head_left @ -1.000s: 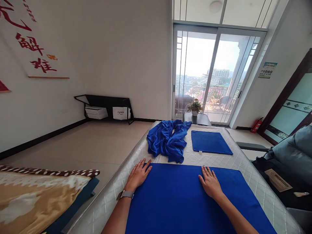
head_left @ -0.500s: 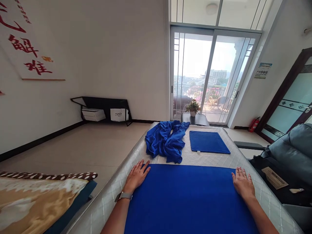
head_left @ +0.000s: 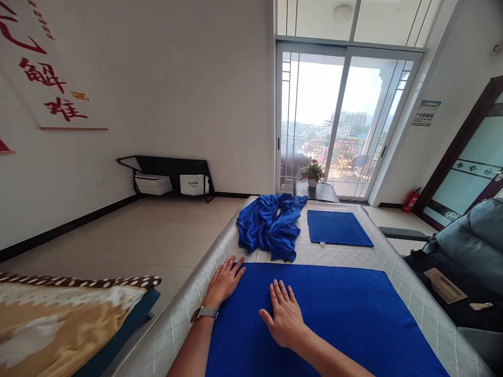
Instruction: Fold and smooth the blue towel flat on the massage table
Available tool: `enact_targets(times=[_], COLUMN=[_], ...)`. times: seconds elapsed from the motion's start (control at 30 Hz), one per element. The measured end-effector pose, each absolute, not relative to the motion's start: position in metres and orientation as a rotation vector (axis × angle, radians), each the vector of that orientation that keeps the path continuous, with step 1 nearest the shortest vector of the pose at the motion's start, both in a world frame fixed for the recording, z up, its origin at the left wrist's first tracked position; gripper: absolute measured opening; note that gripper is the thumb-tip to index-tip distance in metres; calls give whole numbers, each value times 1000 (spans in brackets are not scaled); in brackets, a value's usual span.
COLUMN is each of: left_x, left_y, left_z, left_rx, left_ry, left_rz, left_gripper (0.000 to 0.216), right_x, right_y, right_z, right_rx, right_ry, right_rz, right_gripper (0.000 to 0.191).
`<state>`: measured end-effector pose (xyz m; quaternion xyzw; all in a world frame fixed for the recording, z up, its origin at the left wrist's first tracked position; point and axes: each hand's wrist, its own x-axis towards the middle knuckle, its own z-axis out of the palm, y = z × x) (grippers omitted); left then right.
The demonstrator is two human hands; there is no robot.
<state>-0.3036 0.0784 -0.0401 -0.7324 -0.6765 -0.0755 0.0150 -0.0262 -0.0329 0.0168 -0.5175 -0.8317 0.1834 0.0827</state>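
Note:
A large blue cloth lies spread flat on the near end of a white quilted mattress. My left hand rests flat and open on the cloth's far left corner, a watch on its wrist. My right hand lies flat and open on the cloth a little right of the left hand, fingers spread. Farther along the mattress lie a crumpled blue cloth and, to its right, a folded blue cloth.
A patterned brown and cream cushion sits at the lower left. A grey sofa with a paper slip stands at the right. A small table with a potted plant stands before glass doors. A black shelf lines the far wall.
My right hand slid out to the cloth's right edge, then swept back left across the cloth to near my left hand. The left hand stayed put.

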Motion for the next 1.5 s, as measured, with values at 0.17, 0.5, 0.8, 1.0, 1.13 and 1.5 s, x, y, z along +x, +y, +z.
enact_targets(times=[0.17,0.5,0.8,1.0,1.13,1.5], left_x=[-307,-312,-317,-314,-315,-318], left_y=[77,78,84,83,83,85], left_z=[-44,-49,-59,-56,-57,-65], left_rx=[-2315,-2277,-2274,-2294,-2302,-2292], left_ry=[-2030,-2057,-2061,-2026,-2027,-2018], left_rz=[-229,-241,-223,-230,-229,-212], left_gripper=[57,56,56,56,57,58], right_x=[26,251,355,237,111,101], right_y=[-37,-32,-41,-49,-72,-98], right_z=[14,-23,-33,1,17,10], right_rx=[-1702,-2320,-2444,-2150,-1739,-1595], right_ry=[-2430,-2014,-1732,-1982,-2329,-2472], right_rz=[503,47,-119,-115,302,512], right_gripper=[80,90,84,80,67,67])
